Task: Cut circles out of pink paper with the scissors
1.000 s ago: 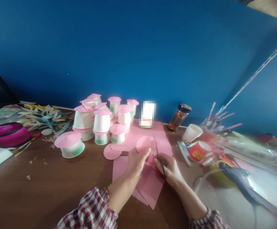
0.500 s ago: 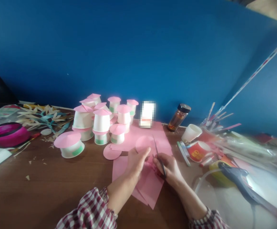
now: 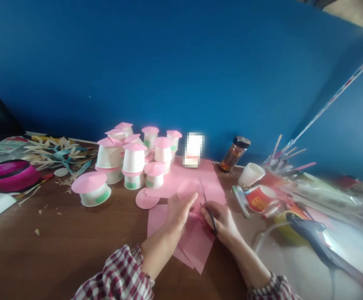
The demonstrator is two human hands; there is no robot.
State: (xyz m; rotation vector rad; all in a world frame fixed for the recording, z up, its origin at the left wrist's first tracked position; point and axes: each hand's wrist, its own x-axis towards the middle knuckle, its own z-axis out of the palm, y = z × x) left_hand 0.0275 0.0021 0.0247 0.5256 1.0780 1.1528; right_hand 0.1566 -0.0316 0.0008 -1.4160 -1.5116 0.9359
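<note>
My right hand (image 3: 220, 221) is closed around the handles of a pair of scissors (image 3: 211, 216), whose blades point away from me with their tips slightly apart. Pink paper (image 3: 191, 188) with a rounded far edge is pinched in my left hand (image 3: 179, 214), thumb on top; the lower fingers are hidden. Beneath both hands lie loose pink sheets (image 3: 200, 250). Left of my left hand rests a cut pink paper circle (image 3: 146, 199). Beyond it stand several white paper cups with pink cone tops (image 3: 133, 158), some stacked.
A lidded glass jar (image 3: 235, 154) leans at the back, beside a blurred-out upright object (image 3: 194, 150). To the right are a white cup (image 3: 251, 175), a red cup (image 3: 260, 198), markers and a glue gun (image 3: 315, 233). Paper strips (image 3: 64, 154) and a magenta bowl (image 3: 12, 175) lie left.
The pink paper's rounded far edge sits slightly lower and more tilted in my left hand. Both hands stay in nearly the same place, and the view has shifted a little.
</note>
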